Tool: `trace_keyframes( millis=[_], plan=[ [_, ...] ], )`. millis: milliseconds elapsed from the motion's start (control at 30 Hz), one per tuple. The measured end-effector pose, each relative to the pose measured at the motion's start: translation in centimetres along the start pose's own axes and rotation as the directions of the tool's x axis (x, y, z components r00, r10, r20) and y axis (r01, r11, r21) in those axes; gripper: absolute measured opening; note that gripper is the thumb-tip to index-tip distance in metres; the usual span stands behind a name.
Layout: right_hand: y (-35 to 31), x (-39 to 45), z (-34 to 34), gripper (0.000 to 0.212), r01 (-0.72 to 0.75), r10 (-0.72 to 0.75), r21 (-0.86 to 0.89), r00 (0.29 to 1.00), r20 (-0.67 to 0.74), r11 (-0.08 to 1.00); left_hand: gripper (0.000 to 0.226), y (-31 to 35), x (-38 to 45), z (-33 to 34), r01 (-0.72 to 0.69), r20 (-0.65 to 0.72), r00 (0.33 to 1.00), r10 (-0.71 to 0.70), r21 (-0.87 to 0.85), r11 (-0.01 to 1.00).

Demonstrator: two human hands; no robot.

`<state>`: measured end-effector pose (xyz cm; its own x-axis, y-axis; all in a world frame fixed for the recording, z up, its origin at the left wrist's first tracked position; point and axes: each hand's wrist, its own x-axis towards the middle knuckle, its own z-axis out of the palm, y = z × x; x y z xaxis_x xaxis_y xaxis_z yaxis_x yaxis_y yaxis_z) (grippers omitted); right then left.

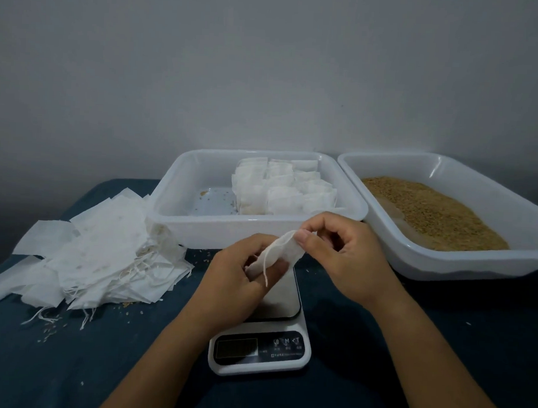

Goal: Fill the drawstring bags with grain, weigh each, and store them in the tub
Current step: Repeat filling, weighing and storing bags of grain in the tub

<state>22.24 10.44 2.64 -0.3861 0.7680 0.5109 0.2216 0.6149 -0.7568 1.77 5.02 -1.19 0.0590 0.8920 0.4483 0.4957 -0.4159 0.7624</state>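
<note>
Above the scale (266, 338), both hands hold one small white drawstring bag (279, 251). My left hand (239, 274) grips its lower end, and its string hangs down past the fingers. My right hand (339, 249) pinches the bag's upper edge between thumb and fingers. A white tub (182, 200) behind the hands holds several filled bags (283, 189) packed in rows on its right side. To the right, a second white tub (442, 261) holds brown grain (432, 212).
A loose pile of empty bags (104, 253) with trailing strings lies on the dark blue cloth (73, 365) at the left. Stray grains dot the cloth near the pile and inside the storage tub. A plain grey wall stands behind.
</note>
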Motion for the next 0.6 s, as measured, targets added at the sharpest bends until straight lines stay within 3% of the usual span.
trace_keyframes(
  millis=[133,333,600],
  plan=[
    [-0.4,-0.3,-0.5,0.022,0.078,-0.079,-0.034,0.997,-0.021,0.996,0.009,0.0,-0.1,0.1,0.023,-0.038,0.999,-0.022,0.025,0.999],
    [-1.1,-0.6,-0.3,0.025,0.345,-0.37,-0.237,0.927,-0.068,0.908,0.015,-0.2,-0.1,0.1,0.059,-0.07,0.996,-0.056,0.044,0.997],
    [-0.3,-0.4,0.5,0.019,0.357,-0.371,-0.347,0.928,0.027,0.867,0.027,0.0,-0.2,0.2,0.039,-0.081,0.996,-0.032,0.09,0.995]
  ],
)
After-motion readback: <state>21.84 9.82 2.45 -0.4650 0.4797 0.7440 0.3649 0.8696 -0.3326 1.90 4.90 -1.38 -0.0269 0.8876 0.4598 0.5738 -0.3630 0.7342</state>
